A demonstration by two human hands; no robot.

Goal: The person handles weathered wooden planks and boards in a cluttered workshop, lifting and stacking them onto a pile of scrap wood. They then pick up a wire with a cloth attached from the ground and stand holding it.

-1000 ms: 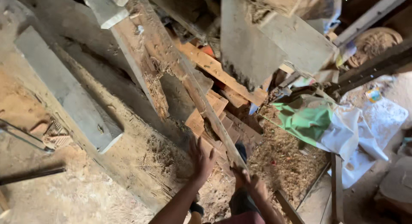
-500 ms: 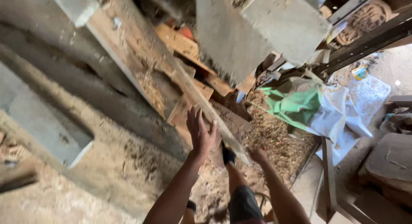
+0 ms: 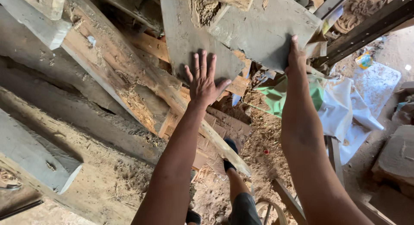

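Both arms stretch far forward. The left hand (image 3: 203, 80) presses flat, fingers spread, against a grey slab (image 3: 194, 39); the right hand (image 3: 296, 57) is clamped on a second slab's (image 3: 269, 29) edge.

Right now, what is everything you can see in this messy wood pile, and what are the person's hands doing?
Grey slab: one, weathered grey, flat, top middle, among the stacked wood.
Grey board: one, grey, upper right of the slab, overlapping it.
Long beams: several, brown and grey, slanting across the left half.
Pale grey block: one, lower left.
Short planks: several, orange-brown, under the slab.
Sawdust: brown, covering the ground in the middle.
Crumpled sheets: green and white, on the ground at right.
Carved wood piece: one, brown, top right corner.
Leg and dark shoe: the person's own, bottom centre.
Left hand: flat, fingers spread, against the grey slab.
Right hand: gripping the lower edge of the grey board.
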